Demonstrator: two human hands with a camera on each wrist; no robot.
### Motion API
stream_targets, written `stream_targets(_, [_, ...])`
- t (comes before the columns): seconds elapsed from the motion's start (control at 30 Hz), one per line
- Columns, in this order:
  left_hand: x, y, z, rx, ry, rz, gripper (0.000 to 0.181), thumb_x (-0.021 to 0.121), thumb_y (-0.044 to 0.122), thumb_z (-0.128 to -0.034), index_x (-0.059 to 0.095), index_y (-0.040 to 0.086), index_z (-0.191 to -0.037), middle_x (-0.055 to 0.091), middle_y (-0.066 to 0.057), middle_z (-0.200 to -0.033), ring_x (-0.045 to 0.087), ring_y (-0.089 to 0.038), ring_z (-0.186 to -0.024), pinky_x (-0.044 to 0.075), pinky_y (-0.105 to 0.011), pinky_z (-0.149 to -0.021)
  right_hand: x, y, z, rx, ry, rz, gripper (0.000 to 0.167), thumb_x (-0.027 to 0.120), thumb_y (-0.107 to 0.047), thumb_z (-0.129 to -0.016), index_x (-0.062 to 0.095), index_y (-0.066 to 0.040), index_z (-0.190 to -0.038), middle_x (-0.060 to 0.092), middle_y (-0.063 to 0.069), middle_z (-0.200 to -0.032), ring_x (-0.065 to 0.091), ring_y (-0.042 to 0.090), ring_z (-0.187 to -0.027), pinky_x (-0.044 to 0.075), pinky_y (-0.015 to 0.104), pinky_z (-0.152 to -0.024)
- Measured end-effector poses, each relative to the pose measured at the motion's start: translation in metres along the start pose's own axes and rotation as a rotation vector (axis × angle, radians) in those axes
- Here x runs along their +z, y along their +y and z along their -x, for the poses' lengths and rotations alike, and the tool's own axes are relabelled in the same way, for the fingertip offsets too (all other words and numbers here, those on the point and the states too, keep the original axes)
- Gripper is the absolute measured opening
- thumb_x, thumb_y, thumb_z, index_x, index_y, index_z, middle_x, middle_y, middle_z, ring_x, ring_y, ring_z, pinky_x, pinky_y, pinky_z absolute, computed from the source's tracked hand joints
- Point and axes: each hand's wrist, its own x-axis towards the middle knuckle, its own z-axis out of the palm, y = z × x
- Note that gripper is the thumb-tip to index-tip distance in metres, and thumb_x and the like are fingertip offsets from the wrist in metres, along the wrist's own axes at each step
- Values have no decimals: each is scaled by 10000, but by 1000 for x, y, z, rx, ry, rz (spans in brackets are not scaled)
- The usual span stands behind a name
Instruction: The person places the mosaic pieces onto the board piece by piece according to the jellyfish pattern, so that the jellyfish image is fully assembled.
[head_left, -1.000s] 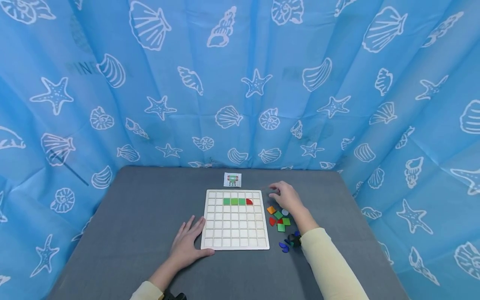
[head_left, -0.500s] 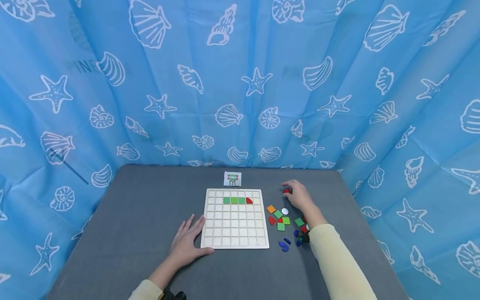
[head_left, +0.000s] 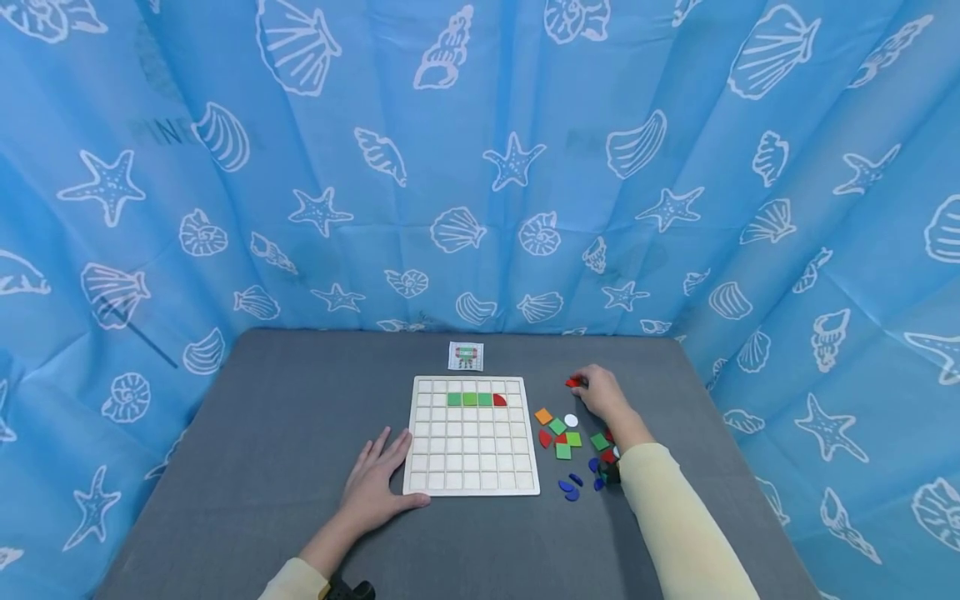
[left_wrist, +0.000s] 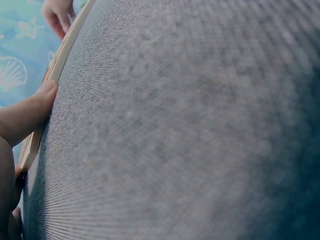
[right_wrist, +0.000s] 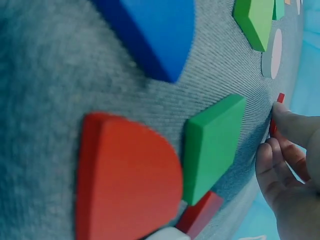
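Note:
A pale gridded board (head_left: 471, 467) lies on the grey table; its second row from the top holds several green squares (head_left: 469, 400) and a red quarter piece (head_left: 500, 401). My left hand (head_left: 372, 492) lies spread at the board's left edge, fingertips and thumb touching it; in the left wrist view the thumb (left_wrist: 35, 107) rests against the rim (left_wrist: 62, 57). Right of the board's top corner, my right hand (head_left: 602, 395) pinches a red piece (head_left: 573, 382) between thumb and fingers. The right wrist view shows that red piece (right_wrist: 281, 97) at the fingertips of the hand (right_wrist: 292, 165).
Loose pieces lie right of the board: an orange square (head_left: 543, 415), a white disc (head_left: 571, 421), green squares (head_left: 563, 451), red pieces (head_left: 545, 437) and blue pieces (head_left: 572, 494). A small pattern card (head_left: 466, 356) lies behind the board. A blue shell-print curtain (head_left: 480, 167) surrounds the table.
My right hand has moved right, away from the board's top corner, and now grips a red piece. My left hand has stayed at the board.

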Motion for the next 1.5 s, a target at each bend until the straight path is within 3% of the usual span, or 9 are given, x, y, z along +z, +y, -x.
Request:
stream_targets(0.27, [1, -2, 3, 5, -19, 1, 1158, 696, 811, -684, 339, 183, -1590, 325, 1, -1645, 141, -299, -1570, 128, -550, -1255, 3, -10, 3, 15, -49, 25, 239, 649, -86, -981, 693, 41, -1179, 642, 219, -1129, 619, 370, -1068, 538, 521, -936])
stream_targets(0.47, [0, -3, 2, 10, 4, 7, 1150, 708, 799, -683, 352, 184, -1587, 339, 0, -1640, 161, -304, -1565, 143, -553, -1249, 6, -35, 4, -21, 0, -3, 280, 681, -112, -970, 685, 23, -1214, 628, 208, -1158, 609, 312, -996, 552, 484, -886])
stream_targets(0.73, [0, -3, 2, 17, 33, 1, 1141, 726, 779, -683, 369, 172, -1581, 355, -10, -1634, 184, -318, -1558, 161, -564, -1239, 5, -76, 10, -119, 41, -63, 268, 695, -114, -962, 700, -14, -1211, 618, 182, -1187, 606, 275, -949, 575, 440, -850])
stream_targets(0.93, [-2, 0, 1, 11, 1, 7, 1133, 716, 775, -702, 343, 180, -1590, 332, -15, -1644, 154, -317, -1565, 146, -574, -1245, 9, -99, 15, -152, 33, -108, 252, 685, -92, -965, 707, -28, -1207, 616, 155, -1183, 613, 256, -960, 590, 400, -830])
stream_targets(1.5, [0, 1, 0, -2, 9, 4, 1165, 712, 808, -669, 365, 172, -1581, 352, -3, -1634, 172, -311, -1562, 151, -559, -1246, 30, -156, 19, -346, -9, -79, 235, 705, -101, -950, 731, -44, -1177, 651, 99, -1118, 631, 216, -956, 576, 356, -799])
